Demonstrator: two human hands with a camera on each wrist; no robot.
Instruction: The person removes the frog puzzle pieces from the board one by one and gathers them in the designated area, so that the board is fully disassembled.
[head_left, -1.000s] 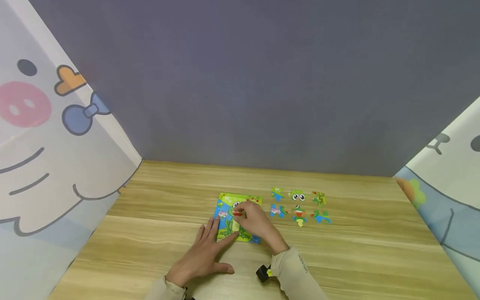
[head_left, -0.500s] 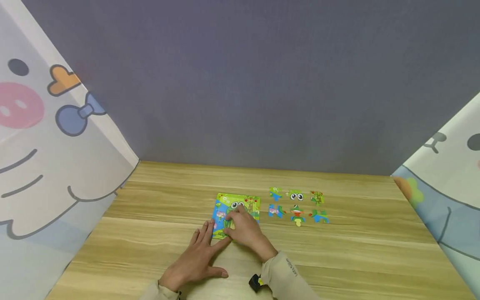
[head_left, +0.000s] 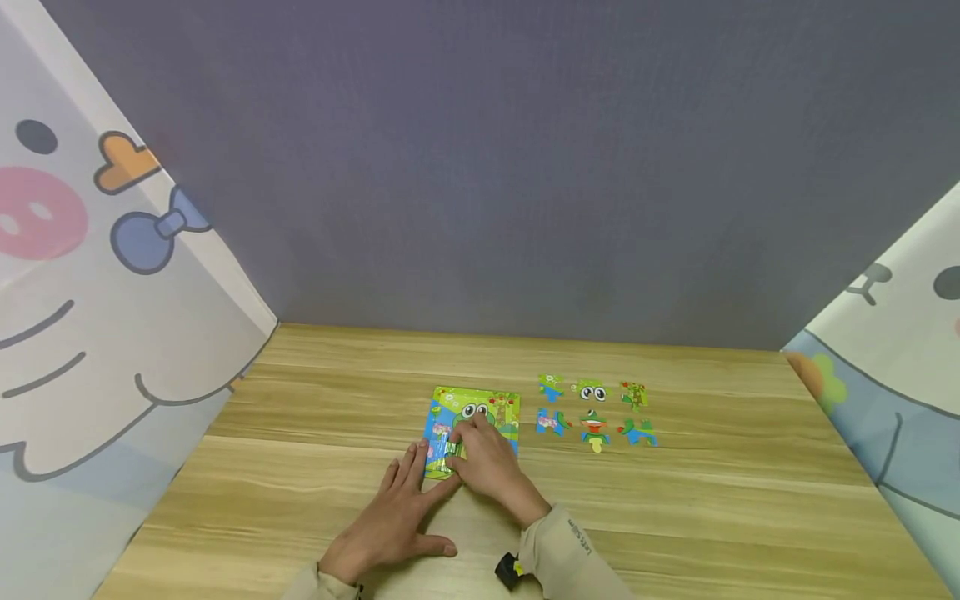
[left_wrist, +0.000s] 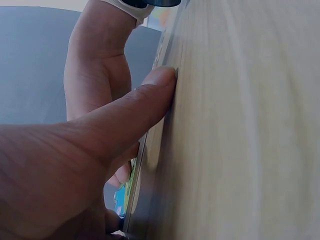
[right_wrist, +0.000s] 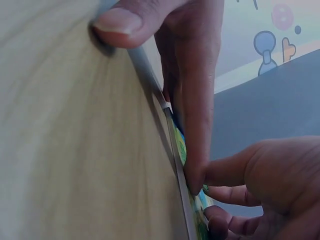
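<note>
A square frog jigsaw board [head_left: 508,423] lies on the wooden table in the head view. My left hand [head_left: 393,515] rests flat beside its lower left corner, fingers spread and nearly straight. Its fingertips [head_left: 422,448] hold down the board's left and lower edges, while the thumb touches the table. Over the lower middle of the board, my right hand [head_left: 487,460] bends thumb and index finger round a small glossy puzzle piece [head_left: 451,454]. Only a green bit of that puzzle piece [right_wrist: 206,189] shows at the fingertips in the right wrist view; my fingers hide the rest.
Several loose puzzle pieces lie in two rows right of the board, among them one with frog eyes [head_left: 592,392] and one with a red mouth [head_left: 595,430]. A grey panel [head_left: 525,167] stands behind the table [head_left: 712,467], with cartoon-printed walls on both sides.
My right hand has moved down and left across the board, from the frog's middle to its lower part. The left hand keeps its place on the edges. The head view has shifted slightly.
</note>
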